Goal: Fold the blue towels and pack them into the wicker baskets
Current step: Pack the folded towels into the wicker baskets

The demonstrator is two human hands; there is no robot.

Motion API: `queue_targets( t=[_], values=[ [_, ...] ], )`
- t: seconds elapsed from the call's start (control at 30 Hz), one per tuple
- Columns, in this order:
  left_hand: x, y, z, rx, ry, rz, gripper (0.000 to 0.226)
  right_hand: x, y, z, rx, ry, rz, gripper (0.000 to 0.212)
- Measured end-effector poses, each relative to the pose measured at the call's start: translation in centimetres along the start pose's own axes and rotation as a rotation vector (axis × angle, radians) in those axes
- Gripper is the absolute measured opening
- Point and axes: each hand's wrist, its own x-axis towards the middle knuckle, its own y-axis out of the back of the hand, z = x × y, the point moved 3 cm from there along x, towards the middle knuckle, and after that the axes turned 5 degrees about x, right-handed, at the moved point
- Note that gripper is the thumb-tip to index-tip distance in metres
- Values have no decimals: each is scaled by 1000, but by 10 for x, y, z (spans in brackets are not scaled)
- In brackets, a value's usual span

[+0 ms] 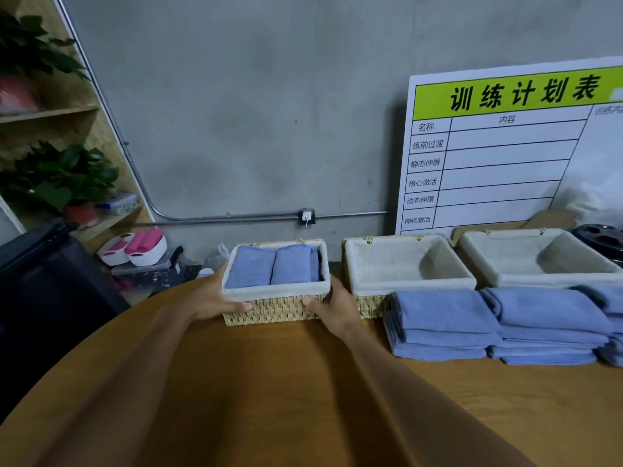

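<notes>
Near the table's (269, 382) far edge, left of middle: left hand (219, 294) and right hand (337, 306) gripping the two ends of a wicker basket (276, 308), thumbs curled onto its front wall, folded blue towels (273, 266) packed inside. Just beside it rightward, two empty lined baskets (408, 264) along the far edge. In front of those, toward the right edge, stacks of blue towels (499, 325).

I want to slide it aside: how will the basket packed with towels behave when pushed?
The packed basket is low and wide, so it probably won't tip. With only rolled towels inside it is likely light, and should slide easily on the smooth table. The left hand and right hand hold its ends, which should prevent twisting.
</notes>
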Motion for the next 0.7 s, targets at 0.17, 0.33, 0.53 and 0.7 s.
queue_targets(
  t=[0.17, 0.33, 0.53, 0.7],
  values=[
    [-19, 10, 73, 157, -75, 178, 130, -39, 48, -36, -385, 101, -103, 48],
    [-22, -26, 172, 195, -272, 139, 111, -40, 143, -59, -548, 278, -53, 34],
    [16, -65, 226, 453, -227, 42, 120, 11, 258, -12, -568, 37, 114, 52],
    [52, -78, 233, 554, -149, -39, 127, 49, 263, 28, -561, -97, -97, 83]
  ],
)
